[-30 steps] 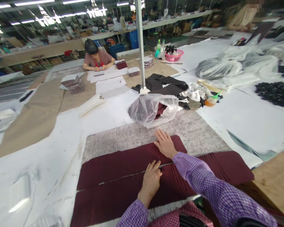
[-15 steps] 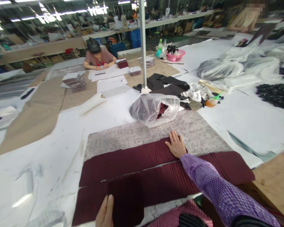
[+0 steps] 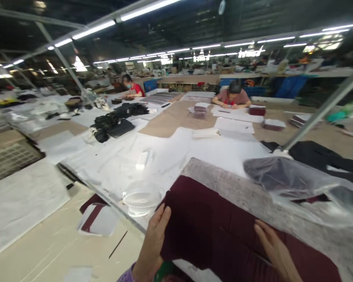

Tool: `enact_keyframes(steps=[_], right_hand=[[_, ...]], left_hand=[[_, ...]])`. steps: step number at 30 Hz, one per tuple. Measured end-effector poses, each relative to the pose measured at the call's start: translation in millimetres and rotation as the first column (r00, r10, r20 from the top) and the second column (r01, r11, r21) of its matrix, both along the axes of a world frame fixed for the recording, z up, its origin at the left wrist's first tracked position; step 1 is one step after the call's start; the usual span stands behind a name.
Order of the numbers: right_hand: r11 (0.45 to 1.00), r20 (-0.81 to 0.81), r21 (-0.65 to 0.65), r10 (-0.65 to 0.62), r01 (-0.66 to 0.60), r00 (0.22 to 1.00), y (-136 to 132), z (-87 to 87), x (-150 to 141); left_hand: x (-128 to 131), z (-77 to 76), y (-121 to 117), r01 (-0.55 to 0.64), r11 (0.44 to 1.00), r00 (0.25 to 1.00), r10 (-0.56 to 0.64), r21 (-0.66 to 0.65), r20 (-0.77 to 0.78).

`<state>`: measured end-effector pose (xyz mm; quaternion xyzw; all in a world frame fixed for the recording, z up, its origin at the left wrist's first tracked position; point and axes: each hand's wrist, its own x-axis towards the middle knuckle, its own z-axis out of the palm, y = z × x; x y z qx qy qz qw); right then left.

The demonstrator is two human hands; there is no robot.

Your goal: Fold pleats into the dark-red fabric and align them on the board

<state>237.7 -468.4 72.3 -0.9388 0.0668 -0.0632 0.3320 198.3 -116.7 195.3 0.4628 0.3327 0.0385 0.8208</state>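
Observation:
My left hand (image 3: 155, 237) is closed on the left edge of a dark maroon fabric piece (image 3: 191, 223), thumb on top. This piece is tilted above rows of overlapping maroon fabric pieces (image 3: 241, 223). Over those rows, to the right, is my right hand (image 3: 275, 248), with its fingers stretched out and slightly blurred; whether it touches the cloth is hard to tell. Under the rows lies a worn grey board (image 3: 206, 168). The near part of the rows is cut off by the frame's lower edge.
A clear plastic bag (image 3: 300, 188) with maroon cloth lies beyond the board, near a metal post (image 3: 323, 111). A white round basket (image 3: 142, 197) stands left. Maroon-and-white pieces (image 3: 98, 219) lie lower left. Two people work across the table, near stacked pieces (image 3: 200, 110).
The view has swung left and up. My left hand still holds the dark piece, now tilted up. My right hand has left the far row's flat spot and come nearer to the left hand.

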Motion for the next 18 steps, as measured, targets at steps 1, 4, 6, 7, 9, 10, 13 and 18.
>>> enact_keyframes(steps=[1, 4, 6, 7, 9, 10, 13, 18], right_hand=[[0.974, -0.053, 0.187, 0.138, -0.126, 0.989, 31.7, 10.5, 1.2], [0.516, -0.039, 0.794, 0.571, -0.321, 0.820, 129.2, 51.3, -3.5], [0.376, 0.066, 0.867, 0.564, -0.327, 0.823, 183.2, 80.3, -8.8], [0.410, 0.113, 0.842, 0.505, -0.352, 0.856, 204.7, 93.1, -10.9], [0.492, 0.165, 0.791, 0.401, -0.363, 0.901, 237.0, 113.0, -13.5], [0.500, 0.181, 0.784, 0.383, -0.367, 0.906, 249.0, 120.2, -14.0], [0.403, 0.181, 0.831, 0.455, -0.383, 0.872, 276.6, 134.3, -14.1], [0.405, 0.139, 0.833, 0.507, -0.377, 0.851, 314.2, 146.2, -19.9]], left_hand=[[-3.2, 5.1, 5.5, -0.012, 0.999, 1.000, 0.012, -0.030, 0.005], [-12.3, 15.7, 20.3, -0.034, 0.994, 0.997, 0.042, -0.105, 0.070], [-19.0, 19.1, 31.1, -0.062, 0.994, 0.991, 0.072, -0.092, 0.113], [-22.9, 20.1, 37.2, -0.080, 0.994, 0.987, 0.089, -0.070, 0.132], [-31.9, 21.7, 51.1, -0.102, 0.994, 0.979, 0.105, -0.026, 0.177], [-36.7, 22.7, 58.5, -0.100, 0.995, 0.972, 0.100, -0.013, 0.211], [-51.2, 27.0, 80.8, -0.101, 0.995, 0.946, 0.093, 0.010, 0.310], [-67.5, 25.9, 110.5, -0.206, 0.977, 0.919, 0.176, 0.050, 0.354]])
